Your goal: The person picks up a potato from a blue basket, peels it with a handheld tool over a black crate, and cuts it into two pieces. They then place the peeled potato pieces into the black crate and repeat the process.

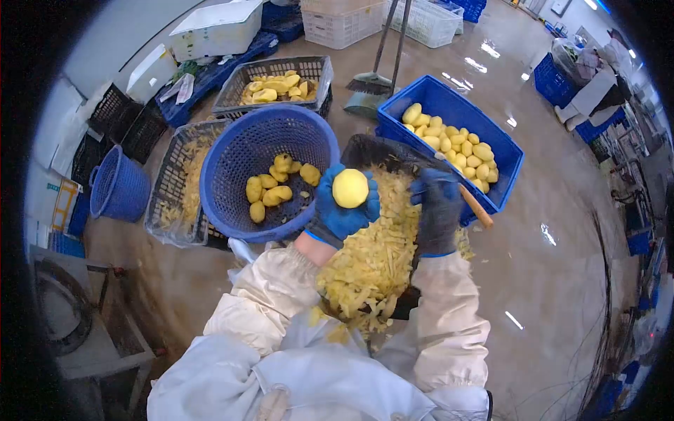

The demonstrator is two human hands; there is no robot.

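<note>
A peeled, pale yellow potato rests in my left hand, its blue-gloved fingers curled around it. My right hand, in a dark glove, is closed on a tool with a wooden handle; the working end is hidden. Beneath both hands lies a large heap of potato peelings in a dark container. To the left, a round blue basket contains several unpeeled potatoes. Peeled potatoes fill part of a blue crate beyond my right hand.
Black crates hold peelings and cut yellow pieces on the left. A broom and dustpan stand ahead, near white crates. Another blue basket is far left. A person works at the upper right.
</note>
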